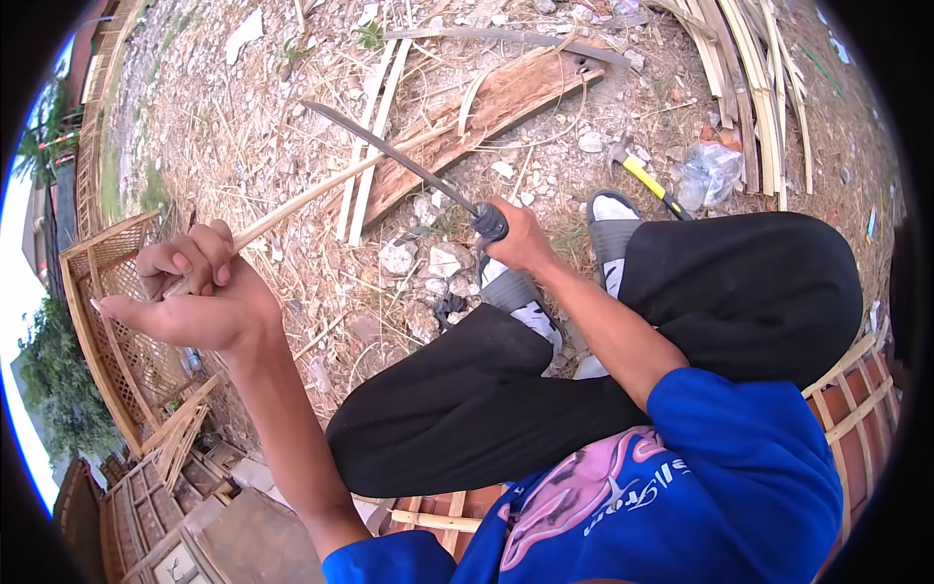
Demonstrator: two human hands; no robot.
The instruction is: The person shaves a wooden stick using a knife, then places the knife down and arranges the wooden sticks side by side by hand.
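1 weathered plank (530, 95) on the ground (214, 117), fwd. 1 wood strip (309, 200) running fwd & R from L hand (199, 287), clamped round its near end. 1 long-bladed knife (413, 166), handle clamped in R hand (519, 238), blade crossing strip. 1 claw hammer (647, 180), R of R hand.

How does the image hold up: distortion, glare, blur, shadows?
Head view: fisheye bowing, black corners; head view: sky at the picture's left edge blown white; head view: soft daylight, no hard shadows on the ground; head view: blade, left hand and right hand look fairly sharp.
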